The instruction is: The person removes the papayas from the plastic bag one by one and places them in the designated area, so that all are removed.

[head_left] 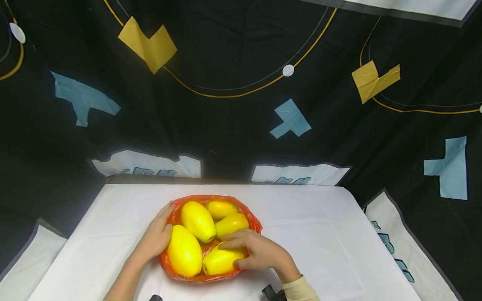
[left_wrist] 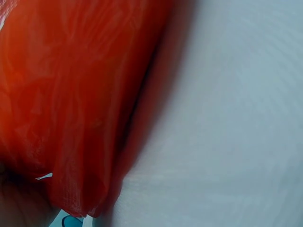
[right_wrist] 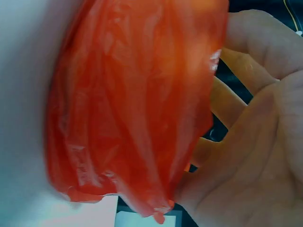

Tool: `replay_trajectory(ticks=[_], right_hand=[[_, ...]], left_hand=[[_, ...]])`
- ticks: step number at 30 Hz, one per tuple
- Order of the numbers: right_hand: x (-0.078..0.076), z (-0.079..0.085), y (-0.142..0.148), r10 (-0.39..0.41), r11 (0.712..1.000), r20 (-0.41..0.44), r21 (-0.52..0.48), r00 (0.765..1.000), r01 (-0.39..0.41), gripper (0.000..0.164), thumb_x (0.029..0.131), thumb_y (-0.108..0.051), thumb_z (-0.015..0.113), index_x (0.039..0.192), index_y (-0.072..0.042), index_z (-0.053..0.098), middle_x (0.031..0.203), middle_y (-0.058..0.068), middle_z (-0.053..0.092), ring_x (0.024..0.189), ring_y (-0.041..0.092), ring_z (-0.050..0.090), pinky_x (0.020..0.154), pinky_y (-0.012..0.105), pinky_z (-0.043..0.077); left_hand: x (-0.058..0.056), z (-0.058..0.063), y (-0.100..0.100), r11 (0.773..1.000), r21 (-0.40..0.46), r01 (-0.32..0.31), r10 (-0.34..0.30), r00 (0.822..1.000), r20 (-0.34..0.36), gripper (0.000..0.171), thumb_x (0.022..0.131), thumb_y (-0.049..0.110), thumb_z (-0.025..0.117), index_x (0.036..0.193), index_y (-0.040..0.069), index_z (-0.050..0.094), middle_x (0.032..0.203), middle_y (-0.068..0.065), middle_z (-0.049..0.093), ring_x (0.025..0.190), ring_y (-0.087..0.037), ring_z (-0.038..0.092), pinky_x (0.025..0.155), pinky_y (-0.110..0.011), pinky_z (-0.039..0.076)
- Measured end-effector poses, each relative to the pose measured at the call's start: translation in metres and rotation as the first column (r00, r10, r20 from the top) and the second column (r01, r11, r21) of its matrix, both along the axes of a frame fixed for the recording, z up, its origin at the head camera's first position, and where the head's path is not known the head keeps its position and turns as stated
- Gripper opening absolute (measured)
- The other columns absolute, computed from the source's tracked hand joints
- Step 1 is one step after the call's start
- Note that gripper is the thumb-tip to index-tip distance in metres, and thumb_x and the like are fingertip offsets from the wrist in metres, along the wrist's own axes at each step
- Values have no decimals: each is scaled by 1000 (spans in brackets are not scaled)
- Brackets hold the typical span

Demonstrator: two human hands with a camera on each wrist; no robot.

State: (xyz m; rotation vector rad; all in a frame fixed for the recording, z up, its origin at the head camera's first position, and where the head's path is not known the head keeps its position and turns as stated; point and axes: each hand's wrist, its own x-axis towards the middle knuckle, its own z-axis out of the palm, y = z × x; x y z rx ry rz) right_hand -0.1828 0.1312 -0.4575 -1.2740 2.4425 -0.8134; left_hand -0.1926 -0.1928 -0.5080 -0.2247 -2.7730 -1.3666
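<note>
Centrally, low in the head view, an open red plastic bag [head_left: 255, 219] sits on the table [head_left: 312, 234], its rim spread into a rough oval around five smooth yellow fruits. The front-right fruit [head_left: 220, 261] lies on its side, and the front-left fruit [head_left: 184, 251] leans beside it. Behind them rest the back-left fruit [head_left: 197, 221], the right-hand fruit [head_left: 232, 225] and, farthest from me, the rear fruit [head_left: 222, 209].

My right hand [head_left: 260, 251] reaches over the bag's right rim, and its fingers grip the right end of the front-right fruit, the thumb on the near side and the others across the top. My left hand [head_left: 156, 234] rests against the bag's left side, fingers extended along the outside towards the rim. Both wrist views are mostly filled by the bag's creased, shiny red wall, with some of each hand beside it.

A beige sleeve [head_left: 301, 290] covers my right forearm, and a small dark object [head_left: 274, 293] shows beside that wrist. White cloth covers the table. Beyond it hangs a black backdrop [head_left: 226, 129] printed with yellow and blue patches, curving lines and white panels, some with blue lettering.
</note>
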Motion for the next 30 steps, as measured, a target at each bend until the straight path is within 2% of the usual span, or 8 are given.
replay_trajectory(ticks=[8,10,15,17,22,30], right_hand=[[1,2,-4,79,994,-2,74,997,-79,77,74,-2,72,140,-37,51,146,-8,46,130,10,41,107,36,40],[2,2,-5,78,994,10,78,997,-79,80,72,-1,73,139,-38,51,146,-8,45,130,10,40,106,36,41],[4,-1,-3,35,997,24,71,999,-37,79,72,-5,74,137,-43,50,141,-19,46,126,8,41,105,37,41],[5,-3,-2,21,999,28,48,999,-23,77,72,-9,75,136,-44,50,138,-23,46,124,7,42,105,37,41],[5,-3,1,15,999,24,-51,1000,-13,72,74,-19,75,137,-44,49,134,-23,48,122,5,41,103,35,42],[3,11,7,-52,980,23,-192,998,56,66,78,-25,76,137,-39,51,133,-17,50,123,9,42,101,37,45]], left_hand=[[0,-1,-1,1000,-7,0,0,1000,-5,55,97,3,40,151,-4,28,159,-21,19,144,-40,19,113,-60,19],[0,-1,-1,1000,-10,-1,1,1000,-10,55,97,3,40,150,-4,28,159,-21,19,144,-41,19,113,-61,19],[0,-1,-1,1000,-11,2,-3,1000,-12,55,97,3,40,150,-5,28,158,-23,19,144,-41,19,113,-61,19],[1,-2,-1,1000,-11,6,-6,1000,-6,55,97,3,40,150,-5,28,158,-22,19,144,-41,18,113,-61,19],[2,-2,-1,1000,-13,11,-11,1000,7,55,98,3,40,150,-5,27,159,-22,18,144,-41,18,113,-60,19],[1,2,-1,1000,-8,15,-15,1000,6,54,98,3,38,150,-6,26,159,-22,17,144,-41,17,113,-60,18]])
